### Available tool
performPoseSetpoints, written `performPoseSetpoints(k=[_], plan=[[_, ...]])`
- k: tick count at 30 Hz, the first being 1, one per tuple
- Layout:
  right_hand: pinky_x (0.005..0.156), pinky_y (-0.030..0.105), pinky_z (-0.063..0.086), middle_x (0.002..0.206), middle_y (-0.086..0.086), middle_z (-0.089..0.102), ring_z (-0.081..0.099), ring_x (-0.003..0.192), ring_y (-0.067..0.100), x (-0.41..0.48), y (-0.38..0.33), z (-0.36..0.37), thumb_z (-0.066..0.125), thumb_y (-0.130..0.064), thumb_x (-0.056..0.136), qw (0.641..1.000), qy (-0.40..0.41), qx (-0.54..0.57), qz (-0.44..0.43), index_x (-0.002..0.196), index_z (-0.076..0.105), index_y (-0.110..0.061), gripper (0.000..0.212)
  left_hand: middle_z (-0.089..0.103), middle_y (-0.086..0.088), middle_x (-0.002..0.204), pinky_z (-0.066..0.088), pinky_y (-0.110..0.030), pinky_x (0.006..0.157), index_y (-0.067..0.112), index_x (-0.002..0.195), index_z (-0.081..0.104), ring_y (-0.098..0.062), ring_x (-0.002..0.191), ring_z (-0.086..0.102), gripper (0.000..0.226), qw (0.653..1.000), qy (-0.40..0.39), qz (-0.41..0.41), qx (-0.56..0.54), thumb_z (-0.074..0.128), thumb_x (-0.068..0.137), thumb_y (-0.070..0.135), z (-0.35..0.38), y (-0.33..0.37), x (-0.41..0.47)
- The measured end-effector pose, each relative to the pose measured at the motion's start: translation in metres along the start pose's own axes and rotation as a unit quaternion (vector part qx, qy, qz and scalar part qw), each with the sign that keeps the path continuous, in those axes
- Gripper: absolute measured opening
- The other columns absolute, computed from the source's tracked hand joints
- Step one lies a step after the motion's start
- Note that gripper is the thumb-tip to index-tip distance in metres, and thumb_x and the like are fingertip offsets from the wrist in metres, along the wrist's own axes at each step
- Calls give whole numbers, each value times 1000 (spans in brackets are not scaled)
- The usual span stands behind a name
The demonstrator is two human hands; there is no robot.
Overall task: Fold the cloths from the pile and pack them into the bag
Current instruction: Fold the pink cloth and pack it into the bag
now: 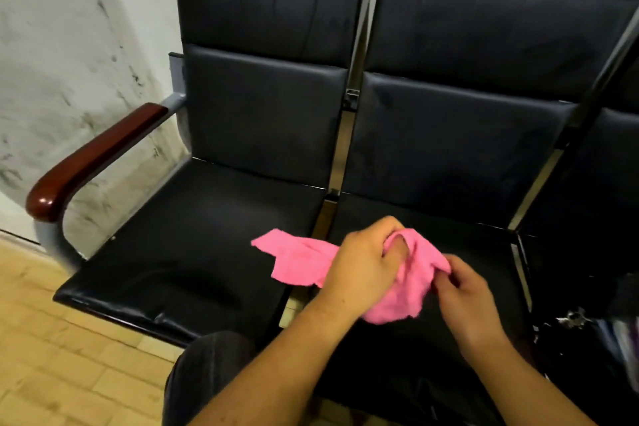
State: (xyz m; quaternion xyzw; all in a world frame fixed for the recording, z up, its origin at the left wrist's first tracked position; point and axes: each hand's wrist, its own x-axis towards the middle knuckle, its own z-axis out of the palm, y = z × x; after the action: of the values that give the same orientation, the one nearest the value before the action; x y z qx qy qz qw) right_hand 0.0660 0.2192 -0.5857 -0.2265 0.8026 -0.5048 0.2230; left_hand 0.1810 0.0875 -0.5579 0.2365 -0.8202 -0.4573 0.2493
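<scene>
Cloth (297,261): pink and crumpled, held in the air just above a row of black seats, with one flap trailing out to the left.
Left hand (363,266): fingers are curled into the middle of the cloth and grip a bunch of it, apparently to steady it while the other hand works.
Right hand (465,297): thumb and fingers pinch the cloth's right edge, seemingly looking for a corner to draw it out flat.
Stage: the cloth is not yet folded. It appears to be at the opening-out step, before any crease is made.
Seats (193,252): broad, flat and directly beneath the hands, so they are the likely surface for folding.
Dark shape (574,316): sits at the right edge and has a metal fitting. It may be the bag, kept within reach, but that cannot be confirmed.
Pile: not in view.
Surroundings: a wooden armrest (93,162) on the far left, a scuffed pale wall (69,45) behind, and a tiled floor (52,339) below.
</scene>
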Motion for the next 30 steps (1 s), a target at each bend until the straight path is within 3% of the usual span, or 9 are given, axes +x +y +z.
performPoseSetpoints(k=[4, 7, 9, 15, 21, 24, 26, 29, 30], plan=[[82, 45, 59, 94, -2, 76, 71, 93, 24, -1, 3, -39, 52, -12, 101, 997, 56, 53, 5, 95, 74, -29, 28, 66, 9, 85, 51, -36, 74, 28, 95, 61, -7, 80, 61, 10, 999, 20, -16, 25, 53, 101, 25, 11, -1, 5], [62, 37, 59, 94, 8, 78, 72, 81, 28, -2, -1, -56, 49, -16, 105, 989, 31, 126, 65, 101, 76, -27, 29, 57, 11, 97, 50, -30, 77, 30, 104, 61, -5, 84, 57, 10, 995, 28, -44, 90, 59, 98, 22, 24, -4, 3], [75, 46, 61, 99, 16, 78, 74, 89, 33, -2, -2, -63, 48, -21, 107, 975, 1, 179, 135, 105, 76, -17, 28, 49, 11, 108, 50, -25, 81, 32, 118, 56, -4, 89, 56, 33, 992, 25, -33, 119, 65, 92, 14, 32, 2, -8], [77, 44, 61, 111, 19, 76, 74, 103, 35, -7, -1, -79, 40, -42, 109, 905, -41, 323, 274, 122, 68, -5, 48, 42, 22, 131, 46, -16, 100, 51, 136, 46, 1, 120, 53, 63, 980, -199, 2, 23, 78, 84, 33, 63, 29, -50], [102, 42, 52, 121, 11, 74, 72, 112, 25, -23, -3, -89, 54, -64, 95, 934, -201, 221, 197, 135, 61, -9, 68, 59, 12, 89, 49, -22, 75, 32, 90, 71, -7, 82, 61, 17, 995, -75, 8, 65, 78, 84, 19, 70, 27, -37], [112, 40, 46, 140, -7, 63, 63, 124, 8, -35, 1, -82, 87, -56, 73, 953, -254, 114, 120, 160, 28, -30, 108, 57, 10, 88, 46, -20, 70, 30, 81, 71, -5, 80, 58, 11, 996, -71, 16, 54, 78, 84, 23, 65, 35, -26], [109, 37, 49, 133, -14, 66, 62, 120, 1, -38, 7, -78, 86, -43, 79, 972, -226, 48, 41, 153, 41, -31, 87, 54, 17, 102, 43, -16, 81, 33, 81, 71, 0, 98, 55, 10, 996, -65, 11, 55, 77, 84, 25, 60, 40, -18], [79, 36, 58, 92, -9, 75, 69, 85, 4, -32, 8, -80, 67, -25, 95, 991, -109, -44, -66, 104, 73, -30, 12, 59, 21, 120, 48, -28, 100, 34, 82, 72, -1, 117, 57, 13, 998, -57, 10, 21, 75, 88, 23, 49, 48, -12], [74, 31, 55, 87, -10, 73, 66, 80, 2, -30, 8, -82, 63, -21, 96, 993, -66, -68, -77, 97, 74, -31, 16, 66, 16, 115, 52, -33, 97, 32, 82, 71, -3, 110, 63, 14, 998, -61, 3, -13, 73, 91, 22, 44, 51, -12]])
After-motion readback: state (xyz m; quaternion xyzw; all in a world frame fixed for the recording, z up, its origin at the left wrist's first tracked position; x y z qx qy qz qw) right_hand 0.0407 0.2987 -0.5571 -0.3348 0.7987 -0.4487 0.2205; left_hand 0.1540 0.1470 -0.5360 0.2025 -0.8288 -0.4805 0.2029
